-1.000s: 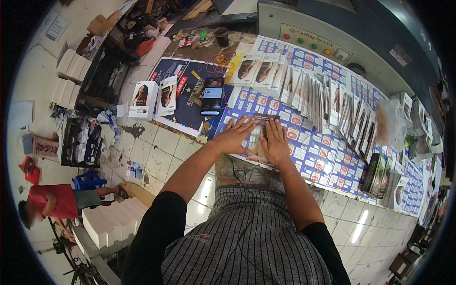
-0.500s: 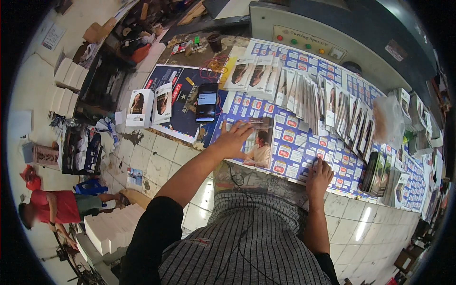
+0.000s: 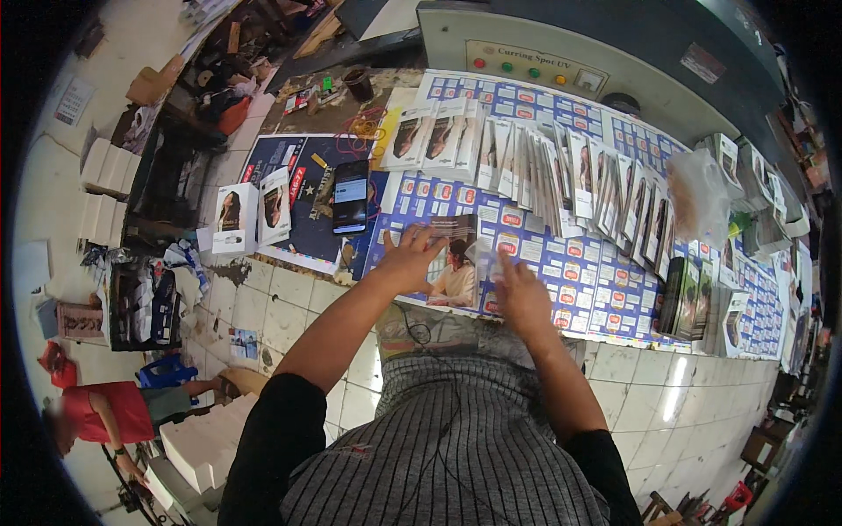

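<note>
A folded leaflet [image 3: 459,280] printed with a photo of a seated person lies near the table's front edge, on blue printed sheets. My left hand [image 3: 405,260] rests on its left side, fingers spread and pressing it flat. Close to the leaflet's right edge is my right hand [image 3: 524,298], its fingers drawn together. At those fingertips shows a small pale, partly see-through piece [image 3: 487,263], too blurred to name. Behind both hands stretches a long row of overlapping white printed booklets [image 3: 535,180], with larger ones [image 3: 447,131] at its left end.
A phone [image 3: 351,197] lies left of the leaflet, beside two upright white boxes [image 3: 235,215]. Darker booklets [image 3: 684,298] and a clear plastic bag [image 3: 699,197] are at the right. A machine panel with buttons [image 3: 535,66] borders the back. Someone in red [image 3: 110,414] stands at far left.
My right hand has moved left from the blue sheet to the leaflet's right edge, with a small pale piece now at its fingers. My left hand stays on the leaflet. The view has shifted slightly.
</note>
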Demonstrator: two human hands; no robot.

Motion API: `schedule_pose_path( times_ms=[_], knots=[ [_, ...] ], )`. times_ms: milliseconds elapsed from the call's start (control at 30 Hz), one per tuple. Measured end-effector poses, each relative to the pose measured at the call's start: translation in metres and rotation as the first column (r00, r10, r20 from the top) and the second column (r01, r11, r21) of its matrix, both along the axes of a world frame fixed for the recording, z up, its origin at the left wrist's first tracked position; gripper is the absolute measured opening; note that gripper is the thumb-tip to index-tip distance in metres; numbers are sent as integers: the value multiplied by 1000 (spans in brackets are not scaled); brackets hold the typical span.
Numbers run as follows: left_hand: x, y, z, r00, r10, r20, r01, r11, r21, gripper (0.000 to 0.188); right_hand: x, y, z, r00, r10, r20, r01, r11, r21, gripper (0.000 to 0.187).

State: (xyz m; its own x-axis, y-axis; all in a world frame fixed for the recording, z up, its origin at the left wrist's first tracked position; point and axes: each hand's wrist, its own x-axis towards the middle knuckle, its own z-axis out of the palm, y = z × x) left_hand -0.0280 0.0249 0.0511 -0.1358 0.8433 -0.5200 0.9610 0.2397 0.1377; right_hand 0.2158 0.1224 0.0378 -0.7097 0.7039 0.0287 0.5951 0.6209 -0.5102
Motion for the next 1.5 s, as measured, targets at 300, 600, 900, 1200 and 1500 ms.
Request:
schedule_pose_path(
  times_ms=[300,600,900,1200,1500],
  knots=[
    [4,4,7,1000,5,1,-5,1000,-11,113,-36,44,-7,969,-64,238,-23,938,347,65],
    [9,9,12,999,41,-7,-41,995,-90,111,-40,67,-6,983,57,174,-105,953,284,58],
    [7,5,6,999,16,-32,-18,998,-59,113,6,55,12,795,534,287,-564,825,27,50],
    [3,3,9,1000,-1,20,1,1000,-24,111,64,40,17,876,428,224,-383,898,-218,52],
    [4,2,-3,997,-5,75,2,999,42,114,-19,42,-1,932,259,253,-313,927,207,51]
  ],
)
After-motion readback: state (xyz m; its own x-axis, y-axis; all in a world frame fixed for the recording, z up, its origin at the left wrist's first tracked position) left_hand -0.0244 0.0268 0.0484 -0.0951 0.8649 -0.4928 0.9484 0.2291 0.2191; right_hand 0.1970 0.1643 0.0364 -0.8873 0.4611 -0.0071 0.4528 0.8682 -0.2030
